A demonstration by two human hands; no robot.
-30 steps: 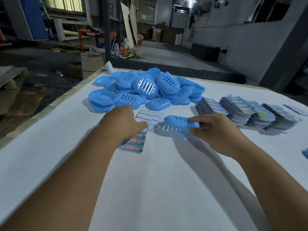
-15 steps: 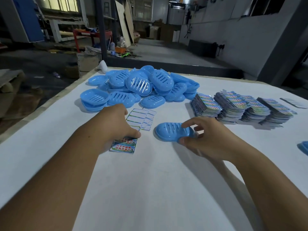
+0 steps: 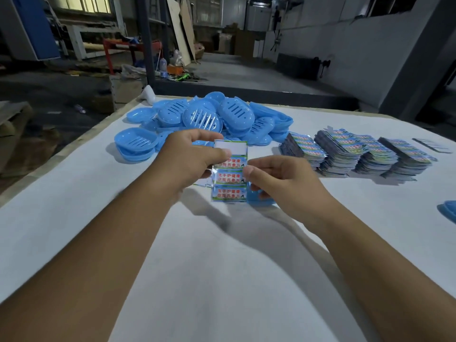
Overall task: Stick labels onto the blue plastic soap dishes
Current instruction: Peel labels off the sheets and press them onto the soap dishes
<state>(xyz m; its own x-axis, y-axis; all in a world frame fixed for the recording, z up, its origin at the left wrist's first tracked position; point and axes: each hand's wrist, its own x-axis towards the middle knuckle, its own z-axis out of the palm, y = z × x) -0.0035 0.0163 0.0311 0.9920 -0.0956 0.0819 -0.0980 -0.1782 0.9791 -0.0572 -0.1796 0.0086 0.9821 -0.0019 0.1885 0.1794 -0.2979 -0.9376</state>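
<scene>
**Label sheet held up between both hands**

The left hand (image 3: 190,159) pinches a sheet of labels (image 3: 229,178) by its left edge, thumb on the front, and holds it upright above the white table (image 3: 222,267). The sheet's top slot is bare white; three printed labels remain below it. The right hand (image 3: 278,183) grips the sheet's right edge, thumb tip on the middle label. Just behind and below the right fingers, a single blue soap dish (image 3: 259,201) lies on the table, mostly hidden. A pile of blue soap dishes (image 3: 217,119) sits at the far side, and stacks of label sheets (image 3: 357,154) stand to its right. Another blue piece (image 3: 447,211) shows at the right edge.
</scene>
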